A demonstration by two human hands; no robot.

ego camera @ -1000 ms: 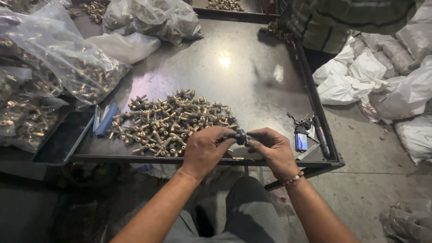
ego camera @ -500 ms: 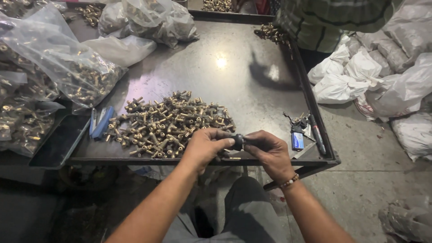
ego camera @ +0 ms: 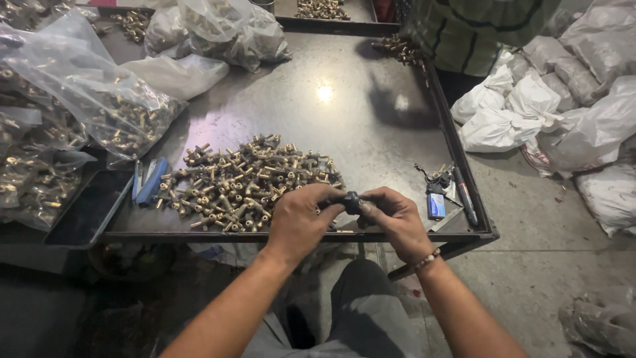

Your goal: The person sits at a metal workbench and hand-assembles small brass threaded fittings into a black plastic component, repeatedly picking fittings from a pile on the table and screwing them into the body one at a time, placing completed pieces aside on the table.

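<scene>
Crowding the tray [ego camera: 397, 132]: brass fittings [ego camera: 245, 182], bagged fittings [ego camera: 126, 116], keys [ego camera: 437, 178].

We are in a workshop: a steel table [ego camera: 371, 126], heaped brass fittings [ego camera: 245, 182], bagged parts [ego camera: 112, 113].

Glossy steel tabletop [ego camera: 344, 126], brassy metal fittings [ego camera: 245, 182]

Steel tray table [ego camera: 371, 126]: brass fittings pile [ego camera: 248, 182] near the front edge, keys [ego camera: 437, 178] front-right corner, bagged fittings [ego camera: 126, 116] along the left edge.
</scene>
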